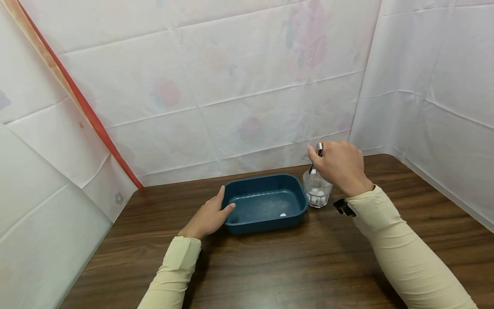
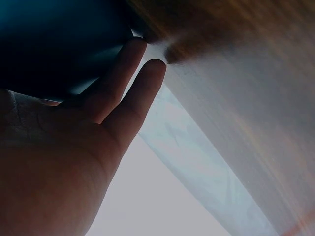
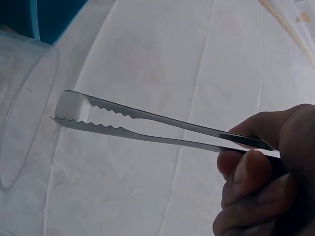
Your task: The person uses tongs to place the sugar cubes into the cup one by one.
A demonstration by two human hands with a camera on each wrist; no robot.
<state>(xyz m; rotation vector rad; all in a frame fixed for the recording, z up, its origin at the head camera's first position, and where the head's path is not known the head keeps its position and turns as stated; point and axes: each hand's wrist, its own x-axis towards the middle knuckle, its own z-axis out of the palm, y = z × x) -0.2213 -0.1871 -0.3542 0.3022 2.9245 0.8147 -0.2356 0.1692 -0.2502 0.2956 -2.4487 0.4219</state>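
Observation:
My right hand [image 1: 341,165] pinches metal tongs [image 3: 167,132] with scalloped edges. Their tips hold a small white cube [image 3: 72,108] just outside the mouth of the clear glass [image 3: 29,93] in the right wrist view. More white pieces lie at the bottom of this glass [image 1: 317,201]. To its left stands a dark blue rectangular basin [image 1: 266,225], with one small white piece [image 1: 283,215] on its floor near the front right. My left hand [image 1: 206,218] rests against the basin's left end, fingers extended along the outside and thumb over the rim.
A brown wood-grain table [image 1: 262,266] carries everything. White patterned sheeting [image 1: 231,94] hangs close behind the basin and glass and along both sides. A red strip [image 1: 104,133] runs down the sheeting at left. A black strap [image 1: 344,208] sits at my right wrist.

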